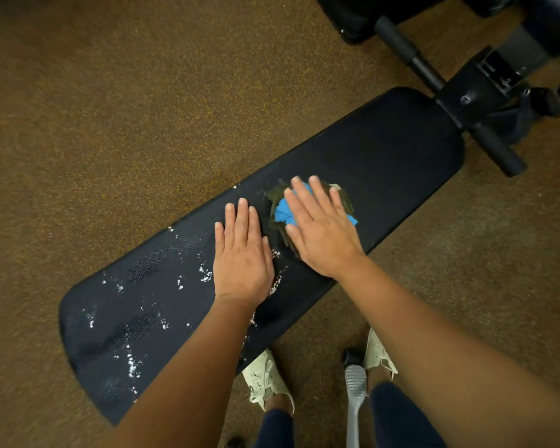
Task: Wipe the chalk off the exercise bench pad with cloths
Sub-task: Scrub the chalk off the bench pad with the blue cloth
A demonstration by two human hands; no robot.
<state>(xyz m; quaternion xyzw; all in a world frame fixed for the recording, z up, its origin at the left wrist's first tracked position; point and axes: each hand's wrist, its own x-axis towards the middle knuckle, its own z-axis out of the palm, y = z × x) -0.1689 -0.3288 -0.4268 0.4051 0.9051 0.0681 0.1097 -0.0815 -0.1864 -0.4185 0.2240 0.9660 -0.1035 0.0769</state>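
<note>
we are leaning over the black bench pad (385, 150), which is running diagonally from lower left to upper right across the brown speckled floor (110, 108). our right hand (320, 227) is lying flat on a bunched bundle of cloths, a blue cloth (283, 212) showing on top of a dark green cloth (276, 195), and the bundle is sitting on the pad about midway along its length. the fingers (299, 195) of that hand are stretched out and pressing down on the fabric rather than curling round it. our left hand (243, 257) is resting palm down straight on the pad, just beside the bundle, with its fingers (243, 218) extended and close together, gripping nothing.

white chalk flecks (131, 363) are lying scattered over the near, lower-left half of the pad, with a few more (275, 282) showing between our two wrists. the far half beyond the cloths is looking dark and even.

at the far end, the black frame and foam rollers (498, 150) are sitting just past the pad. down by our pale shoes (265, 379) a grey handle (355, 392) is standing between our legs; we cannot tell what it belongs to.
</note>
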